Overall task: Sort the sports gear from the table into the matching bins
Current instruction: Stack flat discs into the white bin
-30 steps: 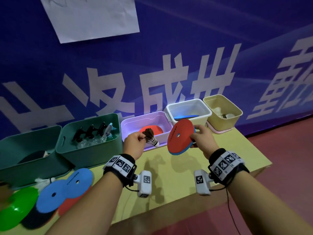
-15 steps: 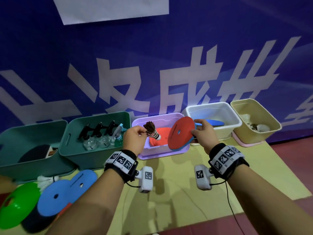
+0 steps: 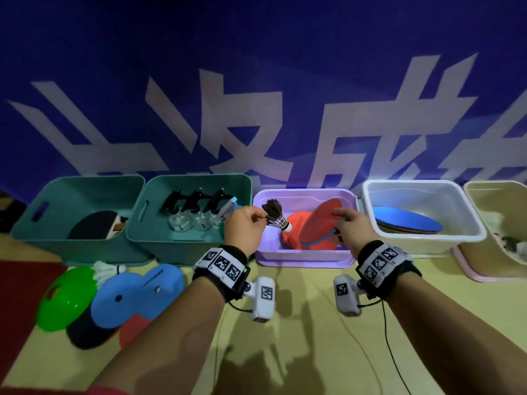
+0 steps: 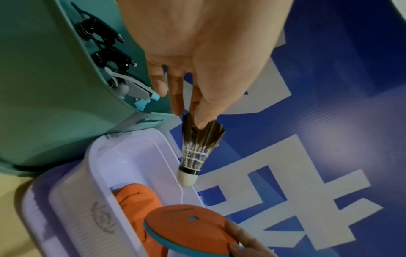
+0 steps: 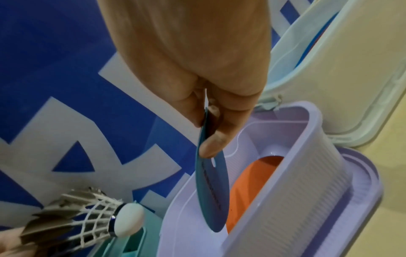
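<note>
Two forearms reach out over the yellow table (image 3: pixel 302 332), each with a black wristband carrying square printed markers and a small white camera unit hanging beneath.

Near left on the table: a green disc (image 3: pixel 64 299), a blue foam paddle (image 3: pixel 137 297) overlapping a black piece and a red piece, and a white shuttlecock (image 3: pixel 107 271) just behind them.

Left hand (image 3: pixel 245 230): thumb and fingertips pinch the feather rim of a dark-feathered shuttlecock (image 3: pixel 275 219), other fingers loosely extended. Cork end points right and slightly down, above the left part of the lilac bin (image 3: pixel 302 256). It touches nothing but the hand.

Right hand (image 3: pixel 352 228): thumb and fingers closed on the edge of a red paddle with blue back (image 3: pixel 319 223). Paddle is tilted steeply, lower edge down inside the lilac bin, in front of an orange-red paddle (image 3: pixel 293 226) lying in there. Cannot tell whether the two touch.

Row of bins behind the hands, left to right: a teal bin (image 3: pixel 37 223) with a black table-tennis bat; a second teal bin (image 3: pixel 137 223) with clear spray bottles (image 3: pixel 194 215) with black trigger heads; the lilac bin; a white bin (image 3: pixel 427 238) holding a stack of flat discs, blue one on top (image 3: pixel 407 223); a beige bin (image 3: pixel 490 246) cut by the frame edge, contents blurred.

Farthest: blue banner (image 3: pixel 256 81) with large white characters.
</note>
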